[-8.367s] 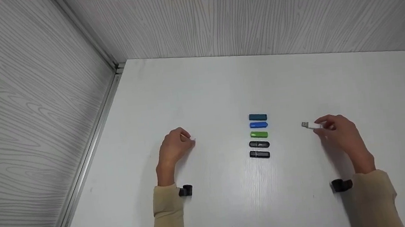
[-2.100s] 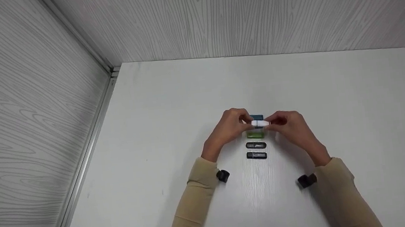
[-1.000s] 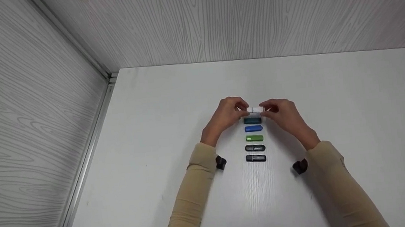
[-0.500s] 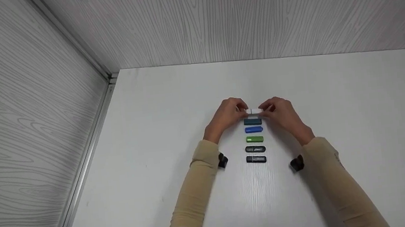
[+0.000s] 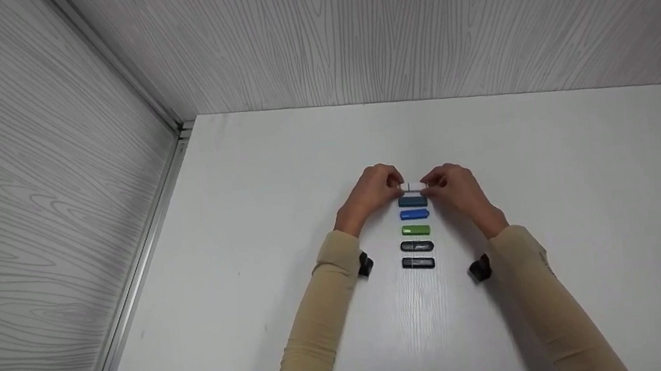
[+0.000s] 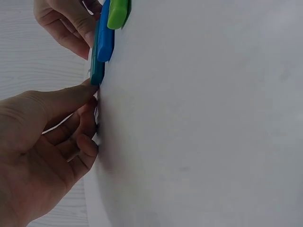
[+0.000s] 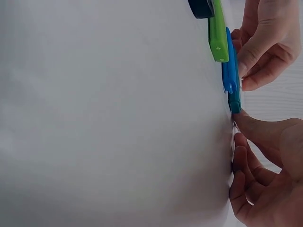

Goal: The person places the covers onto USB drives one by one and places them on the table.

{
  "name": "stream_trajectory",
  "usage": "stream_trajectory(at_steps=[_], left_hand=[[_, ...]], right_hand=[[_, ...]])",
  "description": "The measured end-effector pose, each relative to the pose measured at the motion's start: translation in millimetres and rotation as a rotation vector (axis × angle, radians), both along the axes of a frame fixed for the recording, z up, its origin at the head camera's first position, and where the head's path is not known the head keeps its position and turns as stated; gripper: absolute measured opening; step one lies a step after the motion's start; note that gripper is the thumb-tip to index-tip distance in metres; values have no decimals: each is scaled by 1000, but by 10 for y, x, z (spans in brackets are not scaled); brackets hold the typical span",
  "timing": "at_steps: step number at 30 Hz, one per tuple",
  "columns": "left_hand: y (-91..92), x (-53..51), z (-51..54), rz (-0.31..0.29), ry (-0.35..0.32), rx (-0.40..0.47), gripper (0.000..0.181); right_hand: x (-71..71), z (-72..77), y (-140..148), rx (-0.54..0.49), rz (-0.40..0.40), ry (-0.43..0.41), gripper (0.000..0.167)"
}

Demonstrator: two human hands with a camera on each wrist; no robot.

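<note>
A white USB stick [image 5: 414,187] with a dark line across it lies crosswise at the far end of a column of USB sticks. My left hand [image 5: 371,193] pinches its left end and my right hand [image 5: 457,192] its right end. Just nearer is a teal USB stick [image 5: 412,201], followed by a blue one [image 5: 414,215] and a green one [image 5: 415,230]. Both wrist views show thumb and fingers at the table surface beside the teal stick [image 6: 96,71]; the white stick is mostly hidden there.
Two black USB sticks, one with rounded ends [image 5: 417,246] and one squarer [image 5: 418,263], end the column on the near side. The white table [image 5: 278,154] meets a wood-grain panel [image 5: 412,29] at the back and another panel [image 5: 32,210] at the left.
Earlier the hands were apart, the right holding the white stick with its connector bare, the left a small white piece. They came together above the column, then moved to its far end and down.
</note>
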State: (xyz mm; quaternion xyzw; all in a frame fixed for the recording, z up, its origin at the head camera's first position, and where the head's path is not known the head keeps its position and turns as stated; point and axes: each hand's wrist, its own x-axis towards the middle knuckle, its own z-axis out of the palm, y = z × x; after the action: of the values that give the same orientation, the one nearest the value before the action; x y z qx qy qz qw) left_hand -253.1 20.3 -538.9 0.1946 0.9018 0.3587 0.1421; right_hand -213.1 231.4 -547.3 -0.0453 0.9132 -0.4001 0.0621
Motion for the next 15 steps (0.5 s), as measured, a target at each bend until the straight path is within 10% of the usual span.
stream_trajectory(at_steps=[15], left_hand=[[9,37,-52,4,-29,-18,22]], right_hand=[[31,-94,28,-30,-28,-71,35]])
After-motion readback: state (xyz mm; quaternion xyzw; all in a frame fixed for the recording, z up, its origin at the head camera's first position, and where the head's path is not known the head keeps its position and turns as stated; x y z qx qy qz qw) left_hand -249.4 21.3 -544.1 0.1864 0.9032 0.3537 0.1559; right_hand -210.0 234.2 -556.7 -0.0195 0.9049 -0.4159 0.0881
